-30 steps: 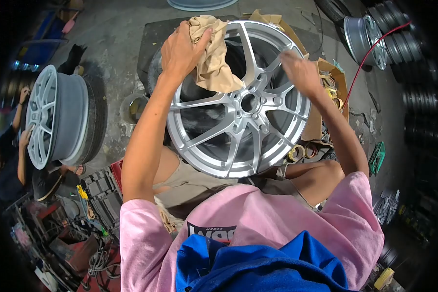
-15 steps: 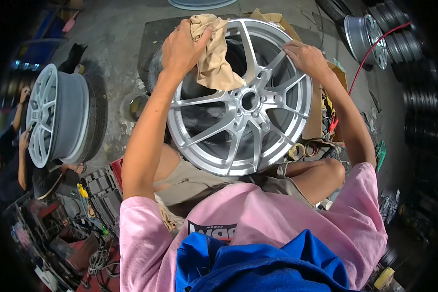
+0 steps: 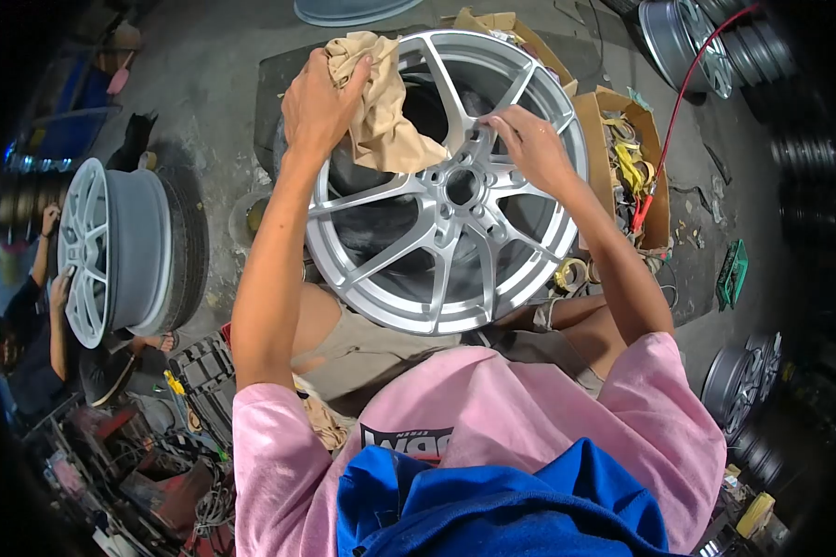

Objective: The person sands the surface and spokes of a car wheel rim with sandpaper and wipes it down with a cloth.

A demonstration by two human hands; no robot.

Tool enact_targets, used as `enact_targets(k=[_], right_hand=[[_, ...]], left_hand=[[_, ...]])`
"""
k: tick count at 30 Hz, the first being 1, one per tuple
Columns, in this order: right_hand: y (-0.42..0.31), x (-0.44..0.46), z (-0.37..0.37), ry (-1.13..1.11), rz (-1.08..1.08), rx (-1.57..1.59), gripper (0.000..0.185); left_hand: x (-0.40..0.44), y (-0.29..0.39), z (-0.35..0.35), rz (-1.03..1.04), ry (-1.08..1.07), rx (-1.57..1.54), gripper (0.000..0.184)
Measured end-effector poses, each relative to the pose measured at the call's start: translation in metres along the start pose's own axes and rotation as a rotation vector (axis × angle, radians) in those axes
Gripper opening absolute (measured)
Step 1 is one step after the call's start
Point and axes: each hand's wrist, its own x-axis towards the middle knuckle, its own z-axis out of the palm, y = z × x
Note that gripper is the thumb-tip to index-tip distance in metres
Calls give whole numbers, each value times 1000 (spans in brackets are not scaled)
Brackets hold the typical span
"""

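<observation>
A silver multi-spoke wheel rim lies face up above my crossed legs. My left hand is closed on a crumpled tan cloth, which hangs over the upper-left spokes, its lower corner near the hub. The fingers of my right hand reach over a spoke just above and right of the hub, fingertips touching the metal. I see nothing held in them, though their undersides are hidden.
An open cardboard box with tape rolls and yellow material stands at the right. A red hose runs into it. At the left, another person's hands touch an upright wheel rim. Tools crowd the lower left.
My right hand has moved from the rim's outer edge inward to a spoke near the hub. My left hand still holds the cloth at the upper left. The view has shifted slightly.
</observation>
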Motion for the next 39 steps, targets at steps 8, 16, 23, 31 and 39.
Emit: enact_targets(k=[8,16,23,31,39], right_hand=[[-4,33,16,-106,477,236,40],[8,13,9,76,82,64,38],[4,3,26,56,161,353,39],[-9,42,52,161,317,548,43],[-11,82,55,149,377,574,48]], left_hand=[[1,3,-2,-27,-3,44,61],[2,2,4,-1,-17,-39,59],[5,0,5,-35,-30,-125,59],[9,-5,1,-110,-119,-392,57],[11,-17,9,-153,-148,-538,49]])
